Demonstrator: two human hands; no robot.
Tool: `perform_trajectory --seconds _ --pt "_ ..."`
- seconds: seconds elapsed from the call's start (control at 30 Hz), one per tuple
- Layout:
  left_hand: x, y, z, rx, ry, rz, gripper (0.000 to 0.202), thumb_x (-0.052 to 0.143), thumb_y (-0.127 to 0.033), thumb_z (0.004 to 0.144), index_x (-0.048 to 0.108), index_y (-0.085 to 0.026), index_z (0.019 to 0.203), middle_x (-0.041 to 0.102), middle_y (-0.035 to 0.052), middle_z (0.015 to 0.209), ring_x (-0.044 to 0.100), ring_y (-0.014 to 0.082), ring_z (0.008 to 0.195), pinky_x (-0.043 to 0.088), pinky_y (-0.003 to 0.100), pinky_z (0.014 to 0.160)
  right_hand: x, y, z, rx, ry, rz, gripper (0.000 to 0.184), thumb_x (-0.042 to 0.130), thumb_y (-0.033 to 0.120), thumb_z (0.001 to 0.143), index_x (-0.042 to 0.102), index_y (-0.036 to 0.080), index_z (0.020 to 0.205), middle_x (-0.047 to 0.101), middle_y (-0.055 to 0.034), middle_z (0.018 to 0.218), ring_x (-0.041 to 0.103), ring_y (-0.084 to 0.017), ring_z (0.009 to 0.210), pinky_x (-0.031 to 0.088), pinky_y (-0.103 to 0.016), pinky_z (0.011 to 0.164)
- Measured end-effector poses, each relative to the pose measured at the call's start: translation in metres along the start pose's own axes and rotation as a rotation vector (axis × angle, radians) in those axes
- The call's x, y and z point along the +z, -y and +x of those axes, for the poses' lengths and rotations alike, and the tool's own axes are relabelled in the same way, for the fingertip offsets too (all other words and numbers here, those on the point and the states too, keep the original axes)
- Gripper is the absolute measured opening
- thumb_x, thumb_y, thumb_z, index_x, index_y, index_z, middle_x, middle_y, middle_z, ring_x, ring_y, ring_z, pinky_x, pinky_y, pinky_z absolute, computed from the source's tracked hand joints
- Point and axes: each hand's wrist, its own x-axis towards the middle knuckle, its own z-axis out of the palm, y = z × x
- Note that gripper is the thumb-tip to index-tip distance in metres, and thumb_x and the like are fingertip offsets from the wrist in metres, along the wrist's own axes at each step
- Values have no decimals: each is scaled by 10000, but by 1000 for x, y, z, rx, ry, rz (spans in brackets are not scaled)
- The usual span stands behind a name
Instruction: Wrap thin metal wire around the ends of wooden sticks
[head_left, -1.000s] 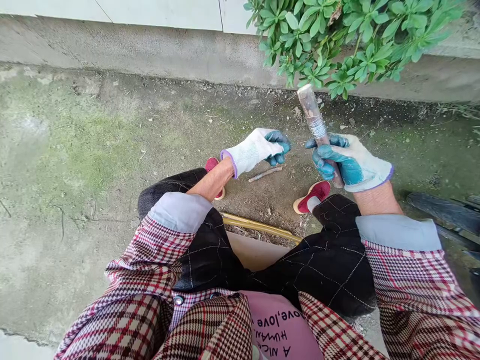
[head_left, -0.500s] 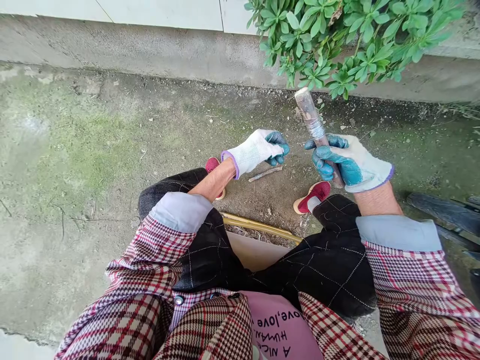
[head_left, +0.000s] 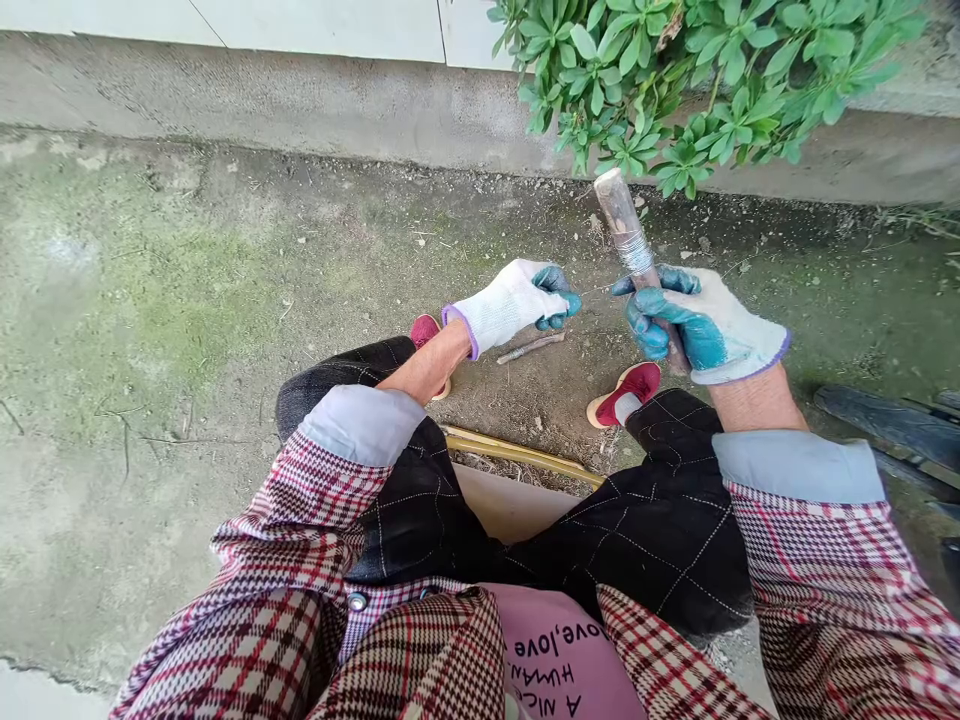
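Observation:
My right hand (head_left: 679,320), in a white and teal work glove, is wrapped round a thick wooden stick (head_left: 617,205). Silvery wire (head_left: 636,254) is coiled in several turns around the stick just above my fingers. The stick tilts up and to the left, its pale cut end uppermost. To its left, my left hand (head_left: 536,298), gloved the same way, is closed in a pinch. A thin strand of wire (head_left: 597,290) spans the gap from its fingertips towards my right hand. The strand's ends are hidden by the gloves.
On the ground below my left hand lies a thinner stick (head_left: 531,348) with wire around it. A leafy green bush (head_left: 697,80) hangs over the wall's base (head_left: 300,100). Yellow strips (head_left: 525,455) lie between my legs, and dark objects (head_left: 885,420) rest at the right.
The stick has shifted very slightly to the right in my right hand. My left hand has barely moved, and the thin strand between the hands now shows more clearly.

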Motion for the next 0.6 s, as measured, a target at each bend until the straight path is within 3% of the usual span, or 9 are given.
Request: perform_trajectory --seconds 0.2,0.33,0.4,0.5,0.6 --pt "-2 -2 -2 46 87 -17 116 601 -9 784 643 -115 760 625 -17 677 540 62 588 483 237 644 -5 -2 5 -29 -51 55 339 866 299 747 724 147 1015 584 41 602 464 -70 416 358 -203 334" --pt "-5 5 2 135 72 71 132 575 -14 763 642 -127 764 601 -30 689 520 72 617 456 234 645 -5 0 -1 38 44 -4 344 884 326 741 747 165 1013 588 35 604 467 -74 423 379 -209 348" --pt "-8 9 5 181 45 167 95 592 -49 771 642 -130 760 602 -22 707 513 86 646 436 242 645 -5 1 -4 117 147 -133 348 912 342 698 760 162 955 590 24 590 470 -82 424 384 -221 354" --pt "-13 10 4 265 94 324 45 621 -108 781 661 -129 787 635 -8 770 522 104 715 425 251 694 -5 1 -3 192 320 -397 331 926 388 649 760 164 828 614 2 595 493 -98 453 386 -237 389" --pt "-14 7 -1 310 127 485 82 594 -142 786 675 -143 796 649 -11 779 515 112 725 406 263 714 -7 -6 7 207 414 -703 300 871 422 672 781 184 831 639 12 628 517 -114 503 389 -251 451"
